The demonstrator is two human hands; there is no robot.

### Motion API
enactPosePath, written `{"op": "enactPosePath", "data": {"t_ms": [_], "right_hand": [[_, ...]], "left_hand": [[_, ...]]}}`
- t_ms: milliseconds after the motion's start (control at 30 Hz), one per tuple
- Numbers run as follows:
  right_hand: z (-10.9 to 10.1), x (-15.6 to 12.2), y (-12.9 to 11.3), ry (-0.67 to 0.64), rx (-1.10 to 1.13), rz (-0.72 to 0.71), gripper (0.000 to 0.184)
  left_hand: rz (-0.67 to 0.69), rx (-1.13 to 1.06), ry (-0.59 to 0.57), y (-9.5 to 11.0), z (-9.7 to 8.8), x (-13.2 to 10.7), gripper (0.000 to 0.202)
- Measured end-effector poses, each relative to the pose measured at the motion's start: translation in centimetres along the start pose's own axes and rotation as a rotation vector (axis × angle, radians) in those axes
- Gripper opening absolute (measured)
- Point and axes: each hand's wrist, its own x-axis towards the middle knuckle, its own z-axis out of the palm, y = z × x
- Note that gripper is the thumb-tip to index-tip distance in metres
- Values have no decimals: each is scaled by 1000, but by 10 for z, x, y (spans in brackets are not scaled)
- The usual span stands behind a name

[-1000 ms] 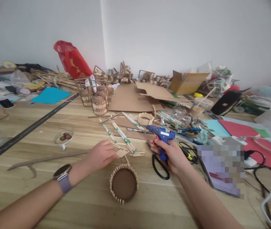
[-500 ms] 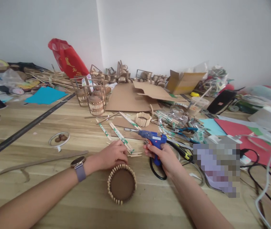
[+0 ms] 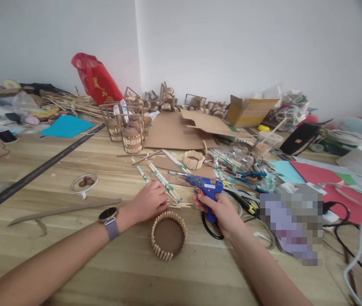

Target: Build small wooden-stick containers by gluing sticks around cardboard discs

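My right hand [image 3: 217, 208] grips a blue hot glue gun [image 3: 204, 183], fingers at its orange trigger and nozzle pointing left. My left hand [image 3: 151, 199], with a watch on the wrist, is closed, its fingers curled down just beyond a round basket [image 3: 153, 244]. This basket has a brown base and a ring of short pale sticks. The left fingertips are partly hidden, so whatever they hold cannot be made out. A few loose short sticks [image 3: 182, 205] lie between the hands. Beyond them are green-marked adhesive strips [image 3: 164, 182] and a ring of pale sticks [image 3: 193, 160].
Handled stick baskets [image 3: 132, 141] stand at the back left, near cardboard sheets [image 3: 164, 131]. Pliers [image 3: 252, 174], a yellow-black cutter [image 3: 246, 203] and cables crowd the right. On the left lie a white ring [image 3: 84, 183] around brown balls and a brown strip [image 3: 66, 211].
The basket has shifted slightly away from me and tilts a little differently. My left hand has moved slightly off its rim. The whole view has shifted a bit; the glue gun stays in my right hand.
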Motion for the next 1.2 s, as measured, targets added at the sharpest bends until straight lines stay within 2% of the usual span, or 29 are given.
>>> {"op": "enactPosePath", "data": {"t_ms": [133,233,433,633,733,833,900,967,1100,1200], "right_hand": [[2,-2,-1,-15,12,24,41],[3,-2,-2,-31,20,45,42],[8,-1,0,-79,20,109,38],[23,7,5,-145,3,172,32],[30,14,7,-129,-9,130,28],[32,16,5,-104,-4,64,25],[29,14,3,-93,4,43,25],[24,10,-1,-88,8,45,28],[15,-2,-7,-77,13,66,36],[12,-9,-9,-72,15,77,41]], "left_hand": [[-217,29,24,-2,-5,-4,22],[-378,22,11,-7,-11,-19,19],[-514,-44,-71,-15,-14,-46,27],[-475,-138,-59,-10,-2,-28,19],[-431,-173,6,-8,3,-17,17],[-410,-192,107,-8,2,-16,20],[-407,-190,176,-7,-3,-23,17],[-403,-182,226,-5,-11,-33,28],[-373,-182,254,8,-25,-59,47],[-326,-216,295,22,-27,-74,53]]}}
